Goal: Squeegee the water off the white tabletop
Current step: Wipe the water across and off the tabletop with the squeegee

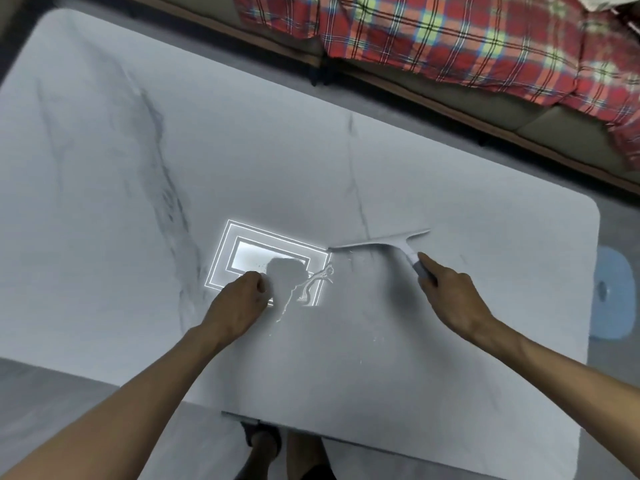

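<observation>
Our left hand (pixel 239 303) rested curled on the table (pixel 104 168), holding nothing. Right fingers (pixel 429 268) gripped the squeegee (pixel 384 241), its blade beside the water (pixel 311 289).

A white tabletop (pixel 311 161) with grey veining filled most of the head view. The right hand (pixel 453 299) gripped the handle of a pale squeegee (pixel 388 242), its blade lying on the surface, index finger stretched along the handle. The left hand (pixel 239 303) rested on the table in a loose fist, just beside a puddle of water (pixel 298 289) that caught the bright reflection of a ceiling light (pixel 249 258). Thin streaks trailed from the puddle toward the blade. Beyond the table lay a red plaid blanket (pixel 467 39), on what was perhaps a sofa. A light blue stool (pixel 613 292) stood past the table's right edge.
</observation>
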A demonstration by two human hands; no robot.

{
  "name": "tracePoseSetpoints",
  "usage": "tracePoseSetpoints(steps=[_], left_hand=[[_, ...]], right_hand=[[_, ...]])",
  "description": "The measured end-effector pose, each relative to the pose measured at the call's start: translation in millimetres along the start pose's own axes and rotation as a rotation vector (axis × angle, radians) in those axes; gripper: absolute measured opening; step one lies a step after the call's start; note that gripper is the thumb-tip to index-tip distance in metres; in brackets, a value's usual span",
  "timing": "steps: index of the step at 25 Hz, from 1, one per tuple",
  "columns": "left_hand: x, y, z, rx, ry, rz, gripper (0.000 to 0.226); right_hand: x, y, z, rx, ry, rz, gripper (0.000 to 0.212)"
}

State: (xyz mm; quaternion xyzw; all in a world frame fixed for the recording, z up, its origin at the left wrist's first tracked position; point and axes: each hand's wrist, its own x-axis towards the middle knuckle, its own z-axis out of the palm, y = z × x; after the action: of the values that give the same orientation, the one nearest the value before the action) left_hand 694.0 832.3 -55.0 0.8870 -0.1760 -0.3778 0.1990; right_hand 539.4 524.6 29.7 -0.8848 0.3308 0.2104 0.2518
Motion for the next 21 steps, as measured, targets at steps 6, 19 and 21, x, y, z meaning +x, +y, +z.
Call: tracePoseSetpoints(steps=[6,19,21], left_hand=[[-54.4,-34.0,-2.1,0.007,0.061,0.059,0.023],[-133.4,-146.6,35.8,-0.200,0.176,-0.290,0.017],[-137.8,-148.1,41.0,-0.253,0.167,-0.297,0.014]], right_hand=[[-66.8,2.5,13.3,0.110,0.096,0.003,0.034],[-108.7,-118.1,177.7,-0.555,-0.438,-1.001,0.048],[-99.2,-129.1,197.7,-0.600,-0.414,-1.033,0.049]])
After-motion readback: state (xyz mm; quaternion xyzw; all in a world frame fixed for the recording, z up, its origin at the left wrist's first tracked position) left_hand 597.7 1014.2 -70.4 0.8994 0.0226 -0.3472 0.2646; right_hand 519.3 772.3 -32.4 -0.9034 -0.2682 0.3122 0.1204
